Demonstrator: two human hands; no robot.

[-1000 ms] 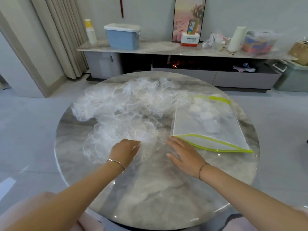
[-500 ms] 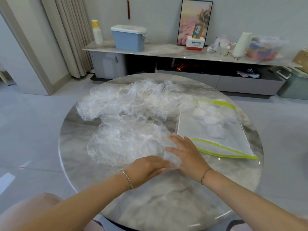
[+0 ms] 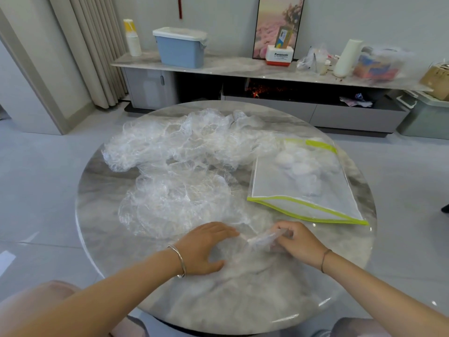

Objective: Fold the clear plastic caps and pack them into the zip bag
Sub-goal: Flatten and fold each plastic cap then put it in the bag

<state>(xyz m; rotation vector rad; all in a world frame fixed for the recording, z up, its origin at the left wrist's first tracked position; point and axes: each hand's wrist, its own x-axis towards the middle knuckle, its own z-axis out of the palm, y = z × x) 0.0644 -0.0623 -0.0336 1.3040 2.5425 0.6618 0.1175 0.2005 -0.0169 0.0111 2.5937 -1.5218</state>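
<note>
Head view, left hand [image 3: 204, 248] flat on plastic cap [image 3: 261, 240], right hand [image 3: 300, 242] pinching its bunched edge, zip bag [image 3: 303, 198] beyond.

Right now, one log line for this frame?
step: folding | left hand: pressing cap | right hand: pinching cap | bag: holds folded caps

We had one view — a wide-angle camera worn on the head, facing forward and down over the round table [image 3: 243, 302]. It sat near, left hand [image 3: 204, 248] and right hand [image 3: 300, 245] large below centre — the cabinet [image 3: 150, 86] far off at the top.
</note>
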